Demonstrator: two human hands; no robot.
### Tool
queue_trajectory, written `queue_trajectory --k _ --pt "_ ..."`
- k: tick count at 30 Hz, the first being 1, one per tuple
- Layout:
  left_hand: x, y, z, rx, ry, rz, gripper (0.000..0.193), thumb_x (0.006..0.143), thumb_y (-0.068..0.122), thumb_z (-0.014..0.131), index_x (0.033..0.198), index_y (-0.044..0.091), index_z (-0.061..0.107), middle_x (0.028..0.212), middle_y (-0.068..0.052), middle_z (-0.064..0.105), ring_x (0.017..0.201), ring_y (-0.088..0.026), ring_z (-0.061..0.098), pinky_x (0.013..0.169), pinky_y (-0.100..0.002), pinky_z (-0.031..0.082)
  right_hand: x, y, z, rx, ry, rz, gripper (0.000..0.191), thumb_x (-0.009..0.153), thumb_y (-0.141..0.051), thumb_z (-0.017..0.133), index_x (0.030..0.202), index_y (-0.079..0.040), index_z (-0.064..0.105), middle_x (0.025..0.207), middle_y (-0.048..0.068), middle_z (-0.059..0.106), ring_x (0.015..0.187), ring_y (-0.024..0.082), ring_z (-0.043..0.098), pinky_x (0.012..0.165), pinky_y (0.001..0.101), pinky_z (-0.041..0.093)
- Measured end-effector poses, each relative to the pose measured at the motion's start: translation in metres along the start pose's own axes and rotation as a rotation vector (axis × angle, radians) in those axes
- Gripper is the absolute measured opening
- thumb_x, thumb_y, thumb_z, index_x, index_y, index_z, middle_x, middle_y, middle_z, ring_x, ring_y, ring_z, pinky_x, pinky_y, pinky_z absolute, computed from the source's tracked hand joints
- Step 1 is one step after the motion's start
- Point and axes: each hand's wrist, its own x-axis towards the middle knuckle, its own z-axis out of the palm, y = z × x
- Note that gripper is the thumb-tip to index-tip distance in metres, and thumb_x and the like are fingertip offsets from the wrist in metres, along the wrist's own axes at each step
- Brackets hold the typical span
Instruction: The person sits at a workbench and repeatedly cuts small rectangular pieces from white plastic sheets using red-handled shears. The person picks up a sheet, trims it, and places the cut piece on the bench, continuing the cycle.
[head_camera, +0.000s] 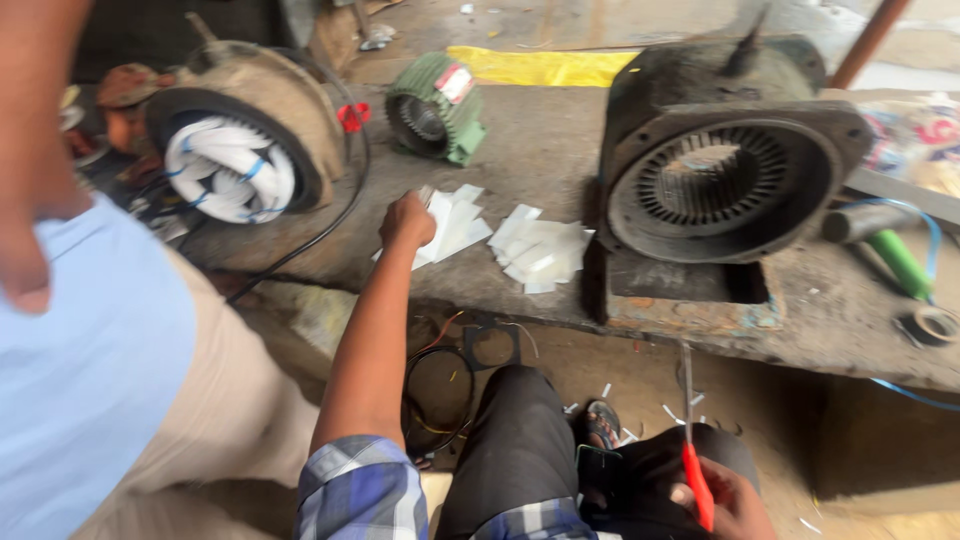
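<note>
The concrete bench (560, 150) stretches across in front of both my hands, and the biggest thing on it is the dark motor housing (722, 165) with its slotted stator core empty, standing beyond my right hand and to the right of my left. Far off to the left of my left hand stands another stator (245, 130), rusty brown, its bore stuffed with white windings tied in blue, and a black cable runs from it along the bench edge near my left wrist. Between the two, further back than my left hand, lies a small green motor body (436, 108), with a yellow sheet behind it. Beside me on the left a person in a light blue shirt (80, 380) fills the near corner. My hands are well apart. My left hand (407, 220) is stretched out to the bench, fingers closed on the edge of a pile of white insulation paper pieces (455, 225); a second pile (540, 250) lies just to the right of it, close to the dark housing. My right hand (725, 500) rests low by my knee, clamped around a red-handled screwdriver (692, 440) whose shaft points up towards the bench edge. A green-handled tool (897, 262) lies far right.
</note>
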Motion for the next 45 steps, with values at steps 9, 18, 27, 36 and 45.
queue_trajectory --k 9,18,27,36,45 --pt "-0.142 -0.002 0.043 -0.685 -0.425 0.696 0.041 0.098 0.024 0.062 0.134 0.005 0.057 0.123 -0.024 0.065 0.115 -0.043 0.062 0.097 -0.050 0.052 0.017 -0.022 0.029 0.043 0.177 -0.119 0.042 0.077 -0.015 0.087 0.111 0.002 0.069 0.087 0.006 0.065 0.076 0.015 0.059 0.069 0.0316 0.047" --pt "-0.354 0.039 0.247 -0.297 -0.380 1.172 0.026 0.095 0.022 0.069 0.117 0.010 0.063 0.102 -0.025 0.069 0.090 -0.042 0.068 0.080 -0.050 0.054 -0.049 -0.040 0.041 0.270 0.199 -0.163 0.032 0.080 -0.017 0.084 0.104 0.000 0.069 0.089 0.001 0.067 0.078 0.010 0.058 0.069 0.0278 0.048" --pt "-0.369 0.042 0.319 -1.113 -0.727 0.667 0.037 0.108 0.031 0.048 0.130 0.000 0.044 0.119 -0.017 0.050 0.115 -0.029 0.053 0.106 -0.037 0.042 -0.049 -0.058 0.030 0.246 0.235 -0.275 0.038 0.075 -0.012 0.090 0.104 -0.004 0.066 0.092 -0.001 0.066 0.083 0.009 0.061 0.074 0.0247 0.051" --pt "-0.375 0.064 0.258 -0.985 -0.786 0.404 0.031 0.102 0.032 0.052 0.121 0.008 0.052 0.103 -0.005 0.068 0.093 -0.017 0.066 0.082 -0.031 0.053 -0.049 -0.058 0.031 0.224 0.432 -0.260 0.027 0.084 -0.015 0.085 0.099 -0.003 0.067 0.087 -0.002 0.066 0.079 0.006 0.057 0.070 0.0236 0.051" --pt "-0.364 0.068 0.222 -1.349 -1.080 0.195 0.028 0.106 0.017 0.051 0.129 0.004 0.063 0.109 -0.007 0.072 0.096 -0.013 0.066 0.085 -0.028 0.055 -0.050 -0.063 0.026 0.287 0.397 -0.141 0.030 0.082 -0.014 0.088 0.102 -0.002 0.068 0.079 -0.002 0.063 0.066 0.006 0.055 0.058 0.0216 0.046"
